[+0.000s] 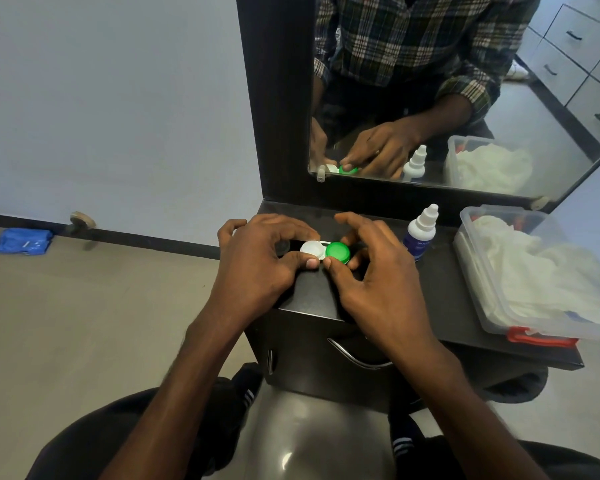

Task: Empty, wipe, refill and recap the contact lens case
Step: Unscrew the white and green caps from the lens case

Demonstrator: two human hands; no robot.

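Observation:
A contact lens case (321, 250) lies on the black dresser top (440, 289), its left well white with no cap on it and its right well under a green cap (337, 251). My left hand (257, 258) pinches the white left side between thumb and fingers. Fingertips of my right hand (371, 268) close around the green cap. A white solution bottle (421, 232) with a blue label stands upright just right of my right hand. The white cap is not clearly visible.
A clear plastic box (492, 306) with white cloths or tissues and a red latch sits at the dresser's right end. A mirror (465, 98) in a black frame stands behind. A drawer handle (357, 358) lies below the front edge. The floor is to the left.

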